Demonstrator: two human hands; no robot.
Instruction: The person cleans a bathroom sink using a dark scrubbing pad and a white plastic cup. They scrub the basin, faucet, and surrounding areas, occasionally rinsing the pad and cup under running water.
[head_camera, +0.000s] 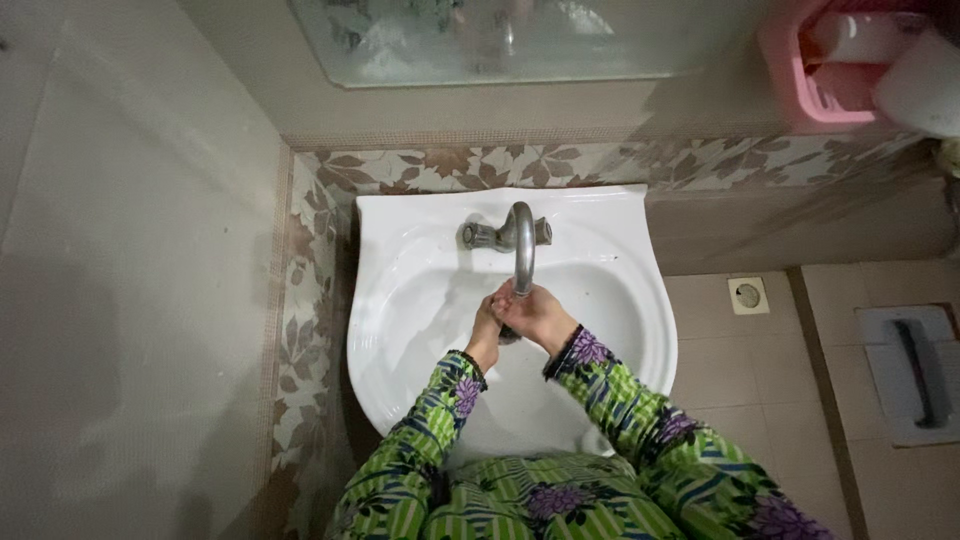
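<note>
A white wall-mounted sink (400, 310) fills the middle of the head view. A curved metal faucet (521, 240) with a handle on each side arches over the bowl. My left hand (489, 330) and my right hand (538, 312) are pressed together under the spout, fingers wrapped around each other. Nothing is visible between them. Both arms wear green striped sleeves with purple flowers. I cannot tell whether water is running.
A glass shelf (500, 45) hangs on the wall above the sink. A pink holder (815, 75) with white things sits at the upper right. A leaf-patterned tile border (300, 300) frames the sink. A floor drain (748, 295) and a squat toilet (915, 370) lie to the right.
</note>
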